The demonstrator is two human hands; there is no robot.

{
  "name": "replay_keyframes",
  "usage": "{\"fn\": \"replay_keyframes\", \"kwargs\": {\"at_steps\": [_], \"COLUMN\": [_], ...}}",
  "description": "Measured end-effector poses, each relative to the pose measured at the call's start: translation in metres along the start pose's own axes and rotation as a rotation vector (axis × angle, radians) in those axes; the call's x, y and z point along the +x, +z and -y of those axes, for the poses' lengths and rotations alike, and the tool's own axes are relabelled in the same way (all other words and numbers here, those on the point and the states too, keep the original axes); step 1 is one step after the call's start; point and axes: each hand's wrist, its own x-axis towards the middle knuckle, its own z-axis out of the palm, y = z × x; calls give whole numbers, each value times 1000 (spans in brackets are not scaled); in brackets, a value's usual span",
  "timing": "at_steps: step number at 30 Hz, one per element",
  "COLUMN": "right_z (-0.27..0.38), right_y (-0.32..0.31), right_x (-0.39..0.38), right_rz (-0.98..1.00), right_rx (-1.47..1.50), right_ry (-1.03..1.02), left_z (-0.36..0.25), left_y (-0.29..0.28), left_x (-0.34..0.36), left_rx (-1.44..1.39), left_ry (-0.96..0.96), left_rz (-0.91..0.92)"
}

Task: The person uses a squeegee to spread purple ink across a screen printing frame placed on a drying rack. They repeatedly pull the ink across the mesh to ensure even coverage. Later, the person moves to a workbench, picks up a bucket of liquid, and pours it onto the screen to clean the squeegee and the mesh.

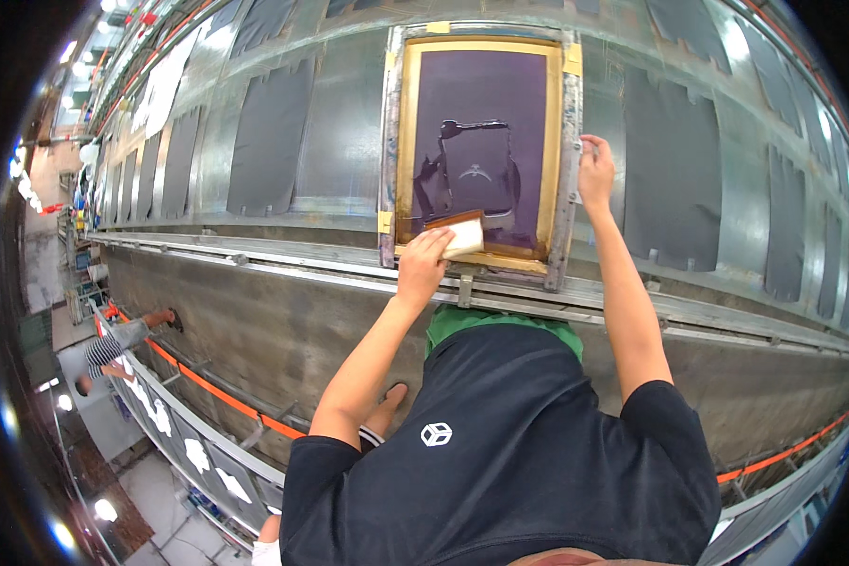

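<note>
A screen-printing frame (570,113) lies on the long metal table, with yellow tape on its border and a dark purple mesh (481,80) inside. Glossy dark ink (431,189) outlines a rectangle on the mesh, around a small pale curved mark. At the mesh's near end, my left hand (424,266) is closed on a squeegee (465,235) with a pale handle and an ink-brown edge. The squeegee sits tilted, and its lower side is hidden. My right hand (596,174) has its fingers curled against the frame's right side, closed on that edge.
Dark fabric panels (672,170) lie along the table (335,141) on both sides of the frame. A metal rail (330,260) runs along its near edge. Behind me stands another rack with an orange strip (208,377). At the far left, a person in a striped top (104,351) bends over.
</note>
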Motion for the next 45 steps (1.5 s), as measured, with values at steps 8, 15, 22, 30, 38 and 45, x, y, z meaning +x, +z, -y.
{"fn": "replay_keyframes", "kwargs": {"at_steps": [8,15,22,30,38,45], "right_z": [11,-4,-3,-1,3,-2], "right_y": [58,74,75,69,70,69], "right_x": [-19,-15,-15,-17,-15,-15], "right_rz": [-21,-27,-51,-32,-19,-15], "right_rx": [41,78,71,50,56,51], "right_ry": [67,110,99,165,160,137], "left_z": [31,53,78,70,86,73], "left_y": [-16,4,-14,8,-4,1], "left_x": [-28,9,173,70,157,179], "left_rx": [22,147,-22,119,63,115], "left_ry": [19,187,19,207,41,105], "left_rz": [19,13,17,11,-25,52]}}
